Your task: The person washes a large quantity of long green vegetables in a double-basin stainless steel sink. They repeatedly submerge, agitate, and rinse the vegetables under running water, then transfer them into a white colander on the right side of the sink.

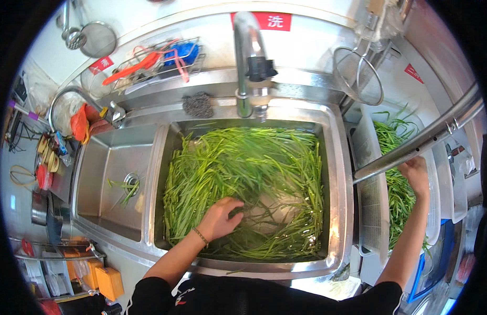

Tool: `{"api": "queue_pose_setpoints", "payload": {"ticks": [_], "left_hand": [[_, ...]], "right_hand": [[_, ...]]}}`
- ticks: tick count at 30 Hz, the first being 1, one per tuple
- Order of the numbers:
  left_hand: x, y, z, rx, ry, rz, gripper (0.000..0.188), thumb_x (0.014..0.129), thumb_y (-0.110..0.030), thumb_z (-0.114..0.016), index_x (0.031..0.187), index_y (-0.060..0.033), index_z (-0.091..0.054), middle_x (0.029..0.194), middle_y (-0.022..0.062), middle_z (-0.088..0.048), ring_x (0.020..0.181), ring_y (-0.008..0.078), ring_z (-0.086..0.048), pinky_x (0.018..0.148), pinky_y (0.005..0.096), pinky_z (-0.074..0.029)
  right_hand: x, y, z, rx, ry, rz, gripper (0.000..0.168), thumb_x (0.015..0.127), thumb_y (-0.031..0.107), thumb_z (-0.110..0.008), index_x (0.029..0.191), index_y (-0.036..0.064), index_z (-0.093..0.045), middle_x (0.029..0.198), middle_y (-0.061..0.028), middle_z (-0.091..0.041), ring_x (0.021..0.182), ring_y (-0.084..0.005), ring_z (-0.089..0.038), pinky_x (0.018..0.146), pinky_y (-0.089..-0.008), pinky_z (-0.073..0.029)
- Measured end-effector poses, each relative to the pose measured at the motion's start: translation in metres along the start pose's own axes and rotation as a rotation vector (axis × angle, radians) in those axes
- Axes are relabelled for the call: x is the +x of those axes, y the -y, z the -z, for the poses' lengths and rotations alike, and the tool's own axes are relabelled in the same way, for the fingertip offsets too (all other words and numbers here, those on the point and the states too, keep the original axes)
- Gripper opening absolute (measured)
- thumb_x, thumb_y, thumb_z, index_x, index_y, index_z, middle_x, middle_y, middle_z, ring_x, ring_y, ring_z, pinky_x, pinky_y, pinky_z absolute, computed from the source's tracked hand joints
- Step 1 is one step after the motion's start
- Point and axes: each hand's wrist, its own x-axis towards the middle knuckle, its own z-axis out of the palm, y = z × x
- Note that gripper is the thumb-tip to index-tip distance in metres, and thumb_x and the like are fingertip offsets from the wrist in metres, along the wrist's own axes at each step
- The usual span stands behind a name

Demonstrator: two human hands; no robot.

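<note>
Long, thin green leafy vegetables float in water in the large stainless steel sink basin, with the pale basin bottom showing right of centre. My left hand is low over the near middle of these greens, thumb and curled fingers apart, with nothing visible between them. On the right stands a white perforated plastic basket of more greens. Over its far right side is my right hand, at the greens beside a slanting metal pipe. Its fingertips are partly hidden, so I cannot tell whether they grip any leaves.
A metal pipe slants across the basket. The faucet rises behind the basin, near a steel wool scourer. Left is a smaller sink basin with stray leaves by its drain. A wire strainer hangs at the back right.
</note>
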Motion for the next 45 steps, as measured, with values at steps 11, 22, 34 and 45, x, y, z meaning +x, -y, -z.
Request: {"api": "queue_pose_setpoints", "payload": {"ticks": [11, 22, 34, 45], "left_hand": [[-0.001, 0.101, 0.062, 0.091, -0.078, 0.563, 0.078, 0.075, -0.038, -0.068, 0.134, 0.0023, -0.035, 0.129, 0.0249, -0.045, 0.115, 0.0361, -0.047, 0.099, 0.0383, -0.036], [-0.021, 0.098, 0.06, -0.447, 0.053, 0.78, 0.07, 0.083, -0.042, -0.059, 0.122, 0.0136, -0.043, 0.12, 0.024, -0.053, 0.111, 0.0291, -0.05, 0.094, 0.0349, -0.038], [-0.008, 0.083, 0.041, 0.023, -0.11, 0.39, 0.057, 0.075, -0.022, -0.068, 0.125, -0.0013, -0.047, 0.11, 0.0183, -0.056, 0.096, 0.0274, -0.056, 0.087, 0.0341, -0.044], [-0.031, 0.108, 0.071, 0.009, -0.321, 0.432, 0.015, 0.075, -0.013, -0.06, 0.085, -0.0019, -0.056, 0.074, 0.0142, -0.054, 0.066, 0.0275, -0.053, 0.062, 0.0391, -0.042]], "right_hand": [[-0.131, 0.154, -0.195, 0.248, 0.618, 0.054, 0.03, 0.079, 0.019, -0.07, 0.103, 0.002, -0.065, 0.086, -0.0083, -0.067, 0.076, -0.0131, -0.063, 0.068, -0.0257, -0.051], [-0.139, 0.143, -0.337, -0.719, 0.972, 0.05, 0.046, 0.072, 0.019, -0.061, 0.117, 0.01, -0.056, 0.111, -0.0169, -0.06, 0.104, -0.0317, -0.058, 0.088, -0.0423, -0.045], [-0.131, 0.197, -0.357, -0.449, 0.543, 0.117, 0.038, 0.078, 0.022, -0.061, 0.112, 0.006, -0.057, 0.104, -0.0205, -0.062, 0.098, -0.0335, -0.06, 0.085, -0.0423, -0.048], [-0.117, 0.159, -0.323, -0.285, 0.581, -0.074, 0.041, 0.076, 0.022, -0.064, 0.114, 0.008, -0.059, 0.099, -0.0173, -0.065, 0.096, -0.033, -0.061, 0.087, -0.0395, -0.046]]}}
